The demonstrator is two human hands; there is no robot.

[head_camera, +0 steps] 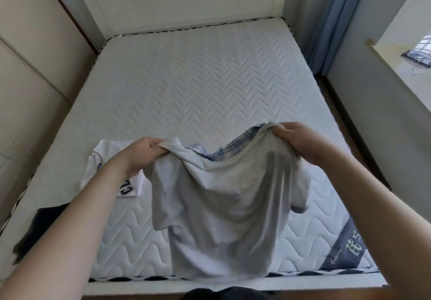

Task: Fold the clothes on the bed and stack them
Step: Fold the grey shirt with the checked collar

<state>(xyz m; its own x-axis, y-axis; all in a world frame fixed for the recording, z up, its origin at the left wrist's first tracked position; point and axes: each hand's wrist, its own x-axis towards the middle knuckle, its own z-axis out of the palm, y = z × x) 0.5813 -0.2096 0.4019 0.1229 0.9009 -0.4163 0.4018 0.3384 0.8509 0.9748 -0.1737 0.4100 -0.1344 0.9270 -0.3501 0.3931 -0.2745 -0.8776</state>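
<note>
A dark garment (35,227) and a folded white shirt (109,159) lie at the bed's (210,78) left edge. The left hand (144,152) and right hand (296,138) each pinch a top corner of a grey T-shirt (221,197), lifting it to hang open, seemingly for folding, above a plaid garment (235,148).

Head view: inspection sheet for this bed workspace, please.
Surface: white quilted mattress, far half bare.
Job's things: light grey cotton T-shirt held up, hem draped over the near edge; blue plaid shirt behind it; folded white printed shirt at left; dark garment near left corner.
Clutter: nothing seen.
Grippers: left hand and right hand each grip the T-shirt's top edge.
Cables: thin wires on windowsill.
Surroundings: white headboard, blue curtain.
</note>
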